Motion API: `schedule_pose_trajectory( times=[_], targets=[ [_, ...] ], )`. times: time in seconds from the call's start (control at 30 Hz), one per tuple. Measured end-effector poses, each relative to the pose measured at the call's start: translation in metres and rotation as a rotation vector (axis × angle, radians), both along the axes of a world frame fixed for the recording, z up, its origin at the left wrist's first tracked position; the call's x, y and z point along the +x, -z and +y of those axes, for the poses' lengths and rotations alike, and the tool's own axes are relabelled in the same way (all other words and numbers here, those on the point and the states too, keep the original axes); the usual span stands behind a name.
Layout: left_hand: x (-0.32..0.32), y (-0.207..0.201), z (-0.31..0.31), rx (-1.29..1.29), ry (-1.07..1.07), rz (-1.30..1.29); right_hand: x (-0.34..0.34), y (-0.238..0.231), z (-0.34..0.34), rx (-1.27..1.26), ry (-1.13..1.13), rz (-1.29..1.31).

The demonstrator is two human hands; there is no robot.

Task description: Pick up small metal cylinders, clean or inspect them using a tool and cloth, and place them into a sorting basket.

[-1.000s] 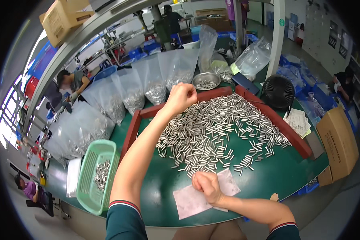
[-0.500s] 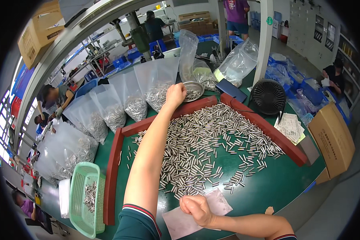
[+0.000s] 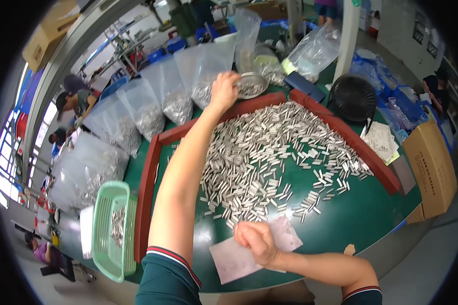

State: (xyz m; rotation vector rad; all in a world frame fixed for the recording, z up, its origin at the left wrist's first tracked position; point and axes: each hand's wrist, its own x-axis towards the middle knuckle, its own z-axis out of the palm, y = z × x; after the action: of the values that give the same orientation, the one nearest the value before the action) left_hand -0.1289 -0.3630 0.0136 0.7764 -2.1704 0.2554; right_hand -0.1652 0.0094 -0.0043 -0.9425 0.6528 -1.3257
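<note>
At the left, a pale-green slotted plastic basket (image 3: 105, 213) holds some short silvery metal pins, just outside a dark-red wooden rail (image 3: 148, 203). The person's left hand (image 3: 225, 91) is at the far side, fingers bent, right beside a round, shallow metal dish (image 3: 262, 89) of pins; I can't tell what it grips. Nearer, the right hand (image 3: 255, 243) is clenched over a pale pinkish sheet (image 3: 234, 262), contents hidden from me. Loose silvery pins (image 3: 239, 173) spread beyond it across the dark-green tabletop (image 3: 351, 223).
</note>
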Motion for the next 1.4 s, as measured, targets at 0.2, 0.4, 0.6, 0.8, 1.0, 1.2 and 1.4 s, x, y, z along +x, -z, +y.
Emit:
schedule_pose_trajectory(
  times=[0.2, 0.4, 0.6, 0.8, 1.0, 1.2, 1.4],
  targets=[
    [0.036, -0.031, 0.107, 0.027, 0.091, 0.223, 0.000, -0.001, -0.003, -0.030, 0.031, 0.008],
    [0.118, -0.010, 0.237, 0.317, 0.045, 0.060, 0.000, 0.001, -0.006, -0.037, 0.070, 0.003],
    [0.160, 0.012, 0.309, 0.485, -0.081, 0.010, 0.000, -0.003, -0.004, -0.003, 0.058, -0.027],
    [0.152, 0.023, 0.311, 0.546, -0.134, 0.078, -0.001, -0.004, -0.004, -0.013, 0.057, -0.057],
    [0.148, 0.032, 0.309, 0.622, -0.135, 0.037, -0.003, -0.007, -0.007, -0.053, 0.066, -0.084],
    [0.148, 0.029, 0.312, 0.540, -0.107, -0.003, -0.006, -0.008, -0.010, -0.050, 0.095, -0.104],
    [0.142, 0.026, 0.317, 0.543, -0.097, -0.010, -0.007, -0.006, -0.009, -0.034, 0.085, -0.116]
  ],
)
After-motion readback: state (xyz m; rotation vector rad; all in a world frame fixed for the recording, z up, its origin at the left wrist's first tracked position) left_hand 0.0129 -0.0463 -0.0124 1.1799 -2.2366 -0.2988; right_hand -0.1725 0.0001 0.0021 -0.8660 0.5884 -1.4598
